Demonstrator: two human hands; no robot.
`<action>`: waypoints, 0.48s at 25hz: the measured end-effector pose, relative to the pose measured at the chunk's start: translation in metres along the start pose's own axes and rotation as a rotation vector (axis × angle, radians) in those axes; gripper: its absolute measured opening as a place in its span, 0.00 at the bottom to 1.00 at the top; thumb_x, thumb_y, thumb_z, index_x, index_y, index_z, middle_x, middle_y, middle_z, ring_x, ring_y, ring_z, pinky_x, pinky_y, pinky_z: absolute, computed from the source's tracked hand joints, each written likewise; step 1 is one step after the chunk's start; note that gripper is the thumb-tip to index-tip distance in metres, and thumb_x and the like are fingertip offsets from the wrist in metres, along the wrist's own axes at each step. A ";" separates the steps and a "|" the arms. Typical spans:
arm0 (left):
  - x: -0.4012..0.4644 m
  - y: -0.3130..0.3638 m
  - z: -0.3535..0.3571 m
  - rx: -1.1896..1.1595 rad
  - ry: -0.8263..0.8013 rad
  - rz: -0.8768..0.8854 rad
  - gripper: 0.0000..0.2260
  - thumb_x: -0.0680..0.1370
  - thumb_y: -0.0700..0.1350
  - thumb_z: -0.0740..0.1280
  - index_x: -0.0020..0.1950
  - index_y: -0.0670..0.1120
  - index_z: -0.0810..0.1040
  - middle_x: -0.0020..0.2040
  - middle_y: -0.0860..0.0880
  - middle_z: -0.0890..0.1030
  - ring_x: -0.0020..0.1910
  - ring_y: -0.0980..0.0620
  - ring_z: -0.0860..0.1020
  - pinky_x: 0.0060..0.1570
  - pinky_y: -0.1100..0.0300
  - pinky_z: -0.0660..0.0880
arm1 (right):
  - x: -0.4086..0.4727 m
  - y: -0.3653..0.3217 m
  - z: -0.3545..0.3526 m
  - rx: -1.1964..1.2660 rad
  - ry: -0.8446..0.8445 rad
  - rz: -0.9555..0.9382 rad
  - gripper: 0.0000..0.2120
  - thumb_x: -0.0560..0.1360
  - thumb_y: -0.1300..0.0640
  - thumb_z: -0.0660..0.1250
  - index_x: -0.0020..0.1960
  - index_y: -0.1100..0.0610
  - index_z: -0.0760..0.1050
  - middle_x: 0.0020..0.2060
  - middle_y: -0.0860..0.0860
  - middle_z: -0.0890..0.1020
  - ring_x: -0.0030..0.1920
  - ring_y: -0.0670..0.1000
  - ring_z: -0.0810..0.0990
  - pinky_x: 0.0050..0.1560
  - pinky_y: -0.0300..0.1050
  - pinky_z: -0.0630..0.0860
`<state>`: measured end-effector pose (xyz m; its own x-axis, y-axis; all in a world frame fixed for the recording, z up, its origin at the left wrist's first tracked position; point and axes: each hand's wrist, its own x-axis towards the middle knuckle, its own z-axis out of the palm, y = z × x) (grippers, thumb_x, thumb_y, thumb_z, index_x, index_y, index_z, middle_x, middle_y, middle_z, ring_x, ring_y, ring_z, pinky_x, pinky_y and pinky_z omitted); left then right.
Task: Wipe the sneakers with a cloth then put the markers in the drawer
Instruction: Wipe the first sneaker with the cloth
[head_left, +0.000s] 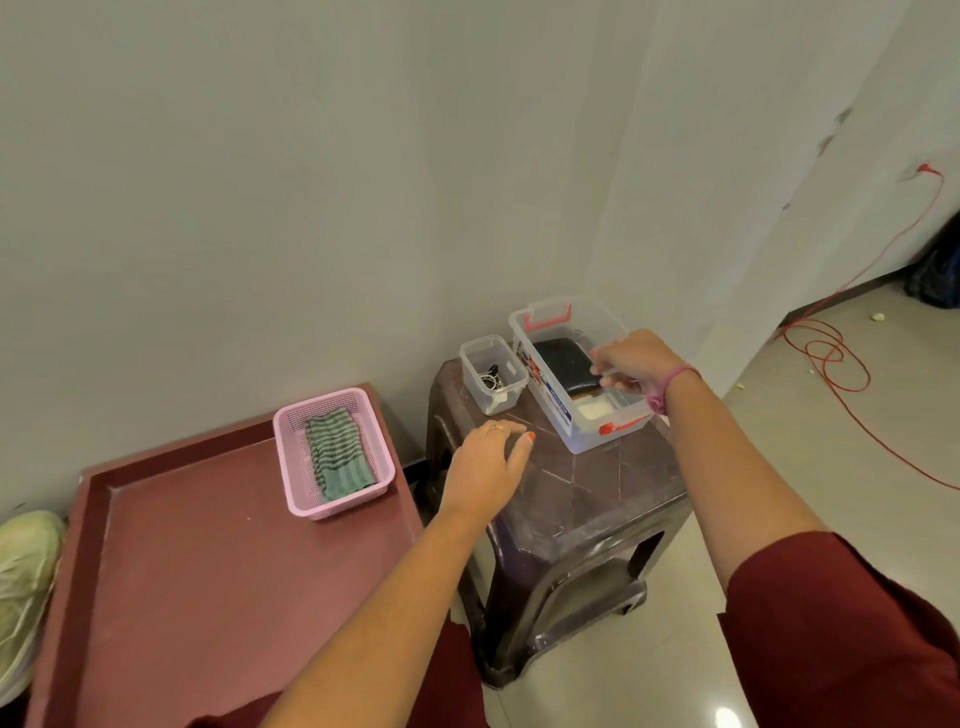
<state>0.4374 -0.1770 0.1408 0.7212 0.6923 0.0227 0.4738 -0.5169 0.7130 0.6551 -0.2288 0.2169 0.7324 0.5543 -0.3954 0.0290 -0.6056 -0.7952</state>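
Sneaker count in our view: one, a pale sneaker (23, 587) cut off at the far left edge beside the red bench (208, 571). Our right hand (631, 366) hovers over the larger of two clear boxes, its fingers (605, 370) curled, apparently pinching a thin clear object too blurred to name. Our left hand (485, 470) hangs above the brown plastic stool (582, 499), fingers relaxed and gripping nothing. That large clear box (576, 431) with two red latches holds one dark pouch (563, 364). One small clear box (491, 371) stands just beside it. One pink basket (332, 452) on the bench holds one striped green cloth (337, 454). One red cable (831, 358) coils across the floor.
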 end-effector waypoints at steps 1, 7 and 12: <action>-0.009 -0.006 -0.009 -0.021 0.016 -0.010 0.15 0.82 0.53 0.59 0.63 0.49 0.78 0.60 0.52 0.79 0.58 0.57 0.76 0.60 0.60 0.73 | -0.010 -0.004 0.010 0.050 -0.010 -0.026 0.04 0.75 0.63 0.64 0.49 0.61 0.77 0.40 0.56 0.81 0.29 0.47 0.74 0.24 0.34 0.69; -0.064 -0.051 -0.063 -0.111 0.177 -0.088 0.09 0.81 0.48 0.62 0.55 0.48 0.81 0.49 0.55 0.81 0.49 0.58 0.78 0.52 0.64 0.73 | -0.059 -0.014 0.085 0.213 -0.081 -0.152 0.05 0.76 0.59 0.65 0.45 0.58 0.79 0.36 0.52 0.80 0.25 0.43 0.73 0.24 0.33 0.68; -0.105 -0.104 -0.105 -0.216 0.356 -0.237 0.08 0.80 0.46 0.64 0.52 0.46 0.82 0.46 0.55 0.81 0.45 0.58 0.78 0.39 0.78 0.67 | -0.075 -0.014 0.165 0.230 -0.198 -0.100 0.04 0.76 0.57 0.66 0.46 0.55 0.79 0.37 0.50 0.82 0.28 0.43 0.75 0.25 0.32 0.70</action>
<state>0.2591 -0.1435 0.1384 0.3704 0.9273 0.0538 0.4613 -0.2339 0.8558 0.4871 -0.1678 0.1818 0.5862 0.7188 -0.3737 -0.0764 -0.4101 -0.9088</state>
